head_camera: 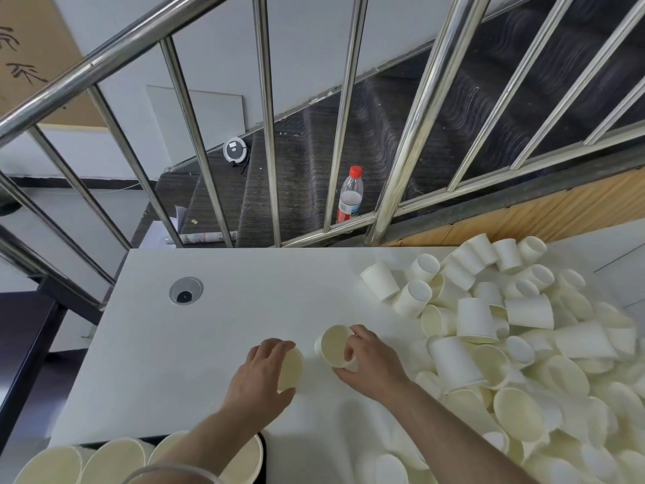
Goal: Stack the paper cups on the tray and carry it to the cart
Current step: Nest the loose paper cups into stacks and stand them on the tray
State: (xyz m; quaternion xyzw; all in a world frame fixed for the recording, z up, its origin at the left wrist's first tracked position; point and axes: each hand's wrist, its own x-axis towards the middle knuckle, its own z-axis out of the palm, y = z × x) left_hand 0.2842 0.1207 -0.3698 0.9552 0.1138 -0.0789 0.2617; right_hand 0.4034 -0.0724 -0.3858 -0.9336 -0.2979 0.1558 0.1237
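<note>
Head view
Left hand: fingers curled round 1 cup, held just over the desk; the mouth faces right, toward the other hand, so the long axis runs roughly left to right.
Right hand: thumb and fingers pinch the rim of a 2nd cup; the mouth is tilted up and left toward the camera, the base hidden behind it.
Gap: the 2 cups are near each other but apart, mouths roughly facing, not yet nested.
Pile: many loose cups heaped on the right of the desk, lying at all angles, some mouth up, some on their sides.
Near stacks: wide cup mouths at the bottom edge, below the desk's front; whether they stand on a tray cannot be told.
Handling, as a judgement: thin paper, very light, easily crushed or dented; a soft hold round the wall or at the rolled rim suits best, and hard squeezing would oval the mouth and hinder nesting.
Cart: not in view.
</note>
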